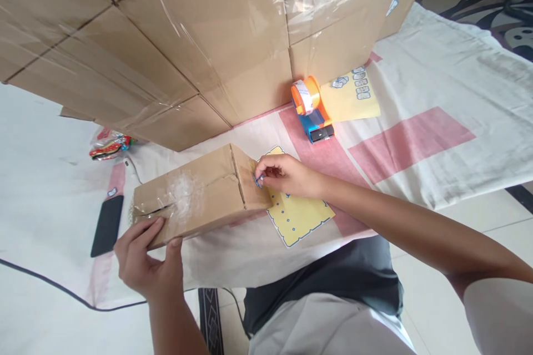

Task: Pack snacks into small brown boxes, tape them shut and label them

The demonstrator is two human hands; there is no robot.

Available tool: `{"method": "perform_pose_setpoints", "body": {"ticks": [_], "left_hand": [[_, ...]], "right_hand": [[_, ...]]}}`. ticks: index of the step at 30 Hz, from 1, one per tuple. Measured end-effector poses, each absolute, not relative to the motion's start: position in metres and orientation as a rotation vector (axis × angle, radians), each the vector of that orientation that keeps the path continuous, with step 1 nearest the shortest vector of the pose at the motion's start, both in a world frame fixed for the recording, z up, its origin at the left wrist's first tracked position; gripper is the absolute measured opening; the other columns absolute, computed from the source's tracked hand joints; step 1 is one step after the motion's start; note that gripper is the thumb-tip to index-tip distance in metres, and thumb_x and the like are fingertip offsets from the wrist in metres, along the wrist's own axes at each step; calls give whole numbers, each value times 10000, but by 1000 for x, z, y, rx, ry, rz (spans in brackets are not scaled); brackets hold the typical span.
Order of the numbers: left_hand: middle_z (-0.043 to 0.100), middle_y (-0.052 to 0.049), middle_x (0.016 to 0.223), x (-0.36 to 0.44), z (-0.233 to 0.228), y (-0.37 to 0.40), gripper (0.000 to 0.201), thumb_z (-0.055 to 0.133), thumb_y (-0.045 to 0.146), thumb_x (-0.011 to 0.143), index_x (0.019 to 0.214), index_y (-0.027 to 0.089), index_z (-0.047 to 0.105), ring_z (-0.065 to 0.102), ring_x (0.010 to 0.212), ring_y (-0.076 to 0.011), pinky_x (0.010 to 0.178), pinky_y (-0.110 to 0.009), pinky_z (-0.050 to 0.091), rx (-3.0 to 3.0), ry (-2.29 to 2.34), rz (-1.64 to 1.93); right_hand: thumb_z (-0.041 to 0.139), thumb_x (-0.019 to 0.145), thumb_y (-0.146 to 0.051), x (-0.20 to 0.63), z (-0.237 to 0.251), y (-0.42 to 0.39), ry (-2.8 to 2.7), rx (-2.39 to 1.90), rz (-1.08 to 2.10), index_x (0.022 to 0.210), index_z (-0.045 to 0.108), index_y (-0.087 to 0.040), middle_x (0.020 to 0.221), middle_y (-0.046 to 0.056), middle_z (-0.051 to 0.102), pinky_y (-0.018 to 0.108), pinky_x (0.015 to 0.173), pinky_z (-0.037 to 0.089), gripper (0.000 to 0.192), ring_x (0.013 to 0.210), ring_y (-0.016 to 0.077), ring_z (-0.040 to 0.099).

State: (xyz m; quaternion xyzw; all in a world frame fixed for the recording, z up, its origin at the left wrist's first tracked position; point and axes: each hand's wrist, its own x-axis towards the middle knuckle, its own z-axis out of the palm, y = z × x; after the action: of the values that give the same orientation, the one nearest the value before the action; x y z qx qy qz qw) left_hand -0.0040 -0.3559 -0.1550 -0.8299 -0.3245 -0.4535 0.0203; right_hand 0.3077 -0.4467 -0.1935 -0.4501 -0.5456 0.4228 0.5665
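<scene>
Box [200, 191], a small taped carton, lies at centre frame on the cloth-covered table [437, 94]. At lower left the left hand [145, 260] grips its near end, thumb and fingers on the cardboard. The right hand [285, 175] pinches a small blue sticker [259, 180] against the box's right end, above a yellow sheet [297, 216]. A black phone [107, 226] lies left. Farther back sit a tape dispenser [311, 108] and stacked cartons [166, 39].

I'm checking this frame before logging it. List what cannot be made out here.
- Small blue item pinched by the right hand against the small box: too small to identify, head view.
- Print on the yellow sheet: too small.
- Stacked cartons: cut off by top edge.
- Colourful packet: partly hidden behind cartons.
</scene>
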Motion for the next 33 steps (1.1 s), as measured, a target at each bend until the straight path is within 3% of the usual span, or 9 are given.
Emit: {"method": "perform_pose_setpoints", "body": {"ticks": [7, 9, 12, 16, 19, 23, 26, 29, 33], "left_hand": [[691, -126, 1115, -5, -156, -360, 265, 732, 346, 871, 1092, 203, 699, 655, 1117, -311, 1017, -547, 526, -2587, -1060, -1361], [690, -132, 1138, -6, -156, -359, 271, 731, 317, 874, 1118, 204, 701, 648, 1133, -309, 1029, -548, 517, -2612, -1038, -1349], [705, -134, 1104, -4, -158, -357, 281, 755, 343, 849, 1079, 185, 722, 653, 1111, -315, 1024, -550, 513, -2590, -993, -1447], [725, -132, 1085, -1, -161, -354, 301, 786, 336, 823, 1074, 173, 751, 661, 1084, -312, 1013, -529, 510, -2557, -931, -1548], [730, -137, 1109, -1, -162, -353, 337, 797, 288, 820, 1135, 177, 756, 659, 1084, -311, 1000, -513, 506, -2567, -862, -1541], [728, -139, 1116, -2, -161, -354, 354, 798, 254, 822, 1165, 181, 751, 654, 1095, -312, 1004, -511, 495, -2590, -845, -1528], [726, -136, 1121, -2, -161, -355, 346, 796, 246, 826, 1164, 186, 749, 651, 1102, -310, 1011, -512, 489, -2588, -847, -1532], [726, -130, 1116, -2, -161, -355, 321, 788, 250, 834, 1147, 191, 748, 651, 1097, -307, 1012, -508, 487, -2591, -840, -1531], [723, -122, 1119, -2, -161, -354, 295, 777, 271, 845, 1129, 197, 745, 649, 1096, -300, 1006, -495, 494, -2594, -856, -1538]], "right_hand": [[658, 903, -266, 338, -173, -457, -1267, -1138, 946, 876, 710, -163, 823, 32, 707, 279, 648, 456, 118, 714, 136, 614], [653, 889, -197, 344, -173, -455, -1251, -1315, 865, 937, 692, -159, 794, 18, 695, 277, 639, 447, 73, 680, 132, 600], [616, 864, -66, 344, -180, -446, -1308, -1665, 709, 1089, 649, -172, 783, -2, 692, 272, 637, 416, 251, 665, 133, 589], [676, 884, -137, 333, -182, -435, -1541, -2080, 459, 1074, 639, -175, 1004, 107, 723, 333, 747, 457, 197, 987, 263, 635], [783, 851, -275, 324, -177, -434, -1567, -2359, 178, 1145, 629, -144, 1233, 210, 654, 420, 863, 477, 357, 1200, 381, 553], [589, 950, -170, 324, -180, -439, -1556, -2193, 280, 1067, 640, -174, 1056, 123, 706, 352, 782, 454, 128, 990, 273, 630], [490, 961, -125, 336, -183, -443, -1414, -1869, 214, 1027, 637, -183, 941, 65, 686, 310, 737, 422, 172, 836, 197, 605], [507, 963, -148, 346, -181, -449, -1401, -1741, 141, 1014, 687, -170, 902, 64, 659, 320, 755, 393, 188, 827, 195, 571], [568, 913, -75, 342, -173, -458, -1894, -1920, 116, 870, 789, -206, 958, 102, 649, 403, 833, 287, 260, 993, 271, 502]]}}
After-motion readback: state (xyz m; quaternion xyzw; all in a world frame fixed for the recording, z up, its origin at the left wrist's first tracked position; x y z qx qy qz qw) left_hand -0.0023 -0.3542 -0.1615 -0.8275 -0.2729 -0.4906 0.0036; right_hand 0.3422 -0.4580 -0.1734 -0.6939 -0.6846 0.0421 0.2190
